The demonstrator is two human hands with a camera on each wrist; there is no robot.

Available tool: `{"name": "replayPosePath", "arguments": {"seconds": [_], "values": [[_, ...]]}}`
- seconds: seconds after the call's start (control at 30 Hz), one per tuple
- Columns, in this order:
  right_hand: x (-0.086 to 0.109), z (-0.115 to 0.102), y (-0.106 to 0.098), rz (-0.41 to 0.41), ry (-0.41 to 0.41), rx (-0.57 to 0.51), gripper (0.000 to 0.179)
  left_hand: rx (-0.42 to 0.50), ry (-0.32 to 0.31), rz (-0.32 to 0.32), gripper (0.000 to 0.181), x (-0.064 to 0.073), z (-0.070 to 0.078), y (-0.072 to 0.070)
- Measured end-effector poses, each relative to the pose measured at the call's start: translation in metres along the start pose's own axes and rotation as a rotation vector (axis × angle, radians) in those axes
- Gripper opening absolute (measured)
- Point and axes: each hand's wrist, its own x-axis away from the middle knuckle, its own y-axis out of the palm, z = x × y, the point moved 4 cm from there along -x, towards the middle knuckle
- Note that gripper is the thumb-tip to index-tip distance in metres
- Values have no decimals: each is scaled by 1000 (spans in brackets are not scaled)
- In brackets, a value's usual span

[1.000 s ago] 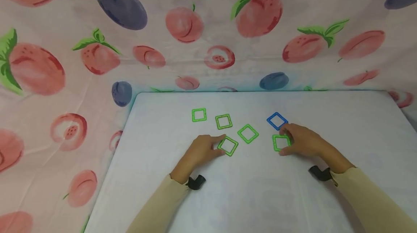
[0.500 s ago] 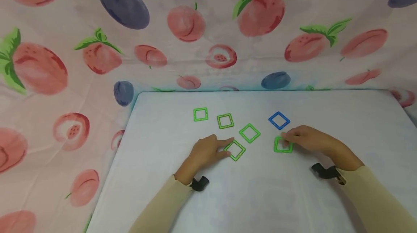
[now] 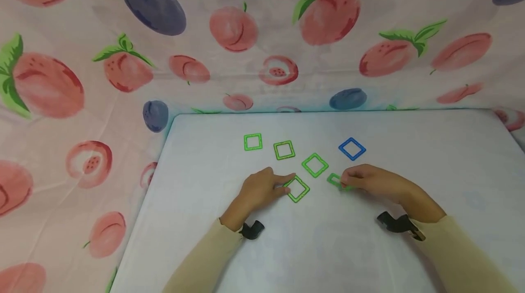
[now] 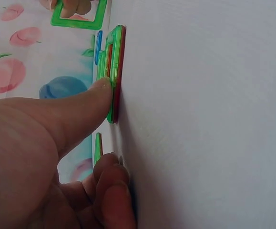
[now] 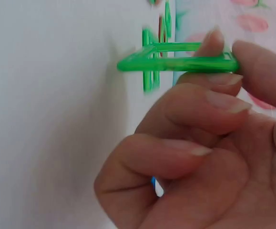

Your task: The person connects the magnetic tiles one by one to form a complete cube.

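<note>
White table [image 3: 328, 247]: right hand [image 3: 371, 181] pinches the raised green square [image 5: 176, 65], tilted; left hand [image 3: 259, 188], thumb and index slightly apart, grips the flat green square [image 3: 302, 195] at its corner. Blue square [image 3: 346, 154] lies beyond both.

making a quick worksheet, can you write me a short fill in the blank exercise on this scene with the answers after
1. The left hand touches the near frame, whose colour is ____.
2. The right hand pinches the held frame between fingers and ____.
3. Unlike all the others, the odd frame is coloured ____.
4. In all, ____ frames show in the head view.

Missing words: green; thumb; blue; six.
</note>
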Motion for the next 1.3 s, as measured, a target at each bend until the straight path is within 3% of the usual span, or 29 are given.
{"name": "replayPosePath", "arguments": {"seconds": [0.4, 1.3], "values": [[-19, -12, 23, -13, -8, -129, 39, 14, -6, -6, 45, 0, -1, -1], [-50, -40, 52, 48, -87, -152, 33, -17, 19, 5, 45, -1, -2, 0]]}}
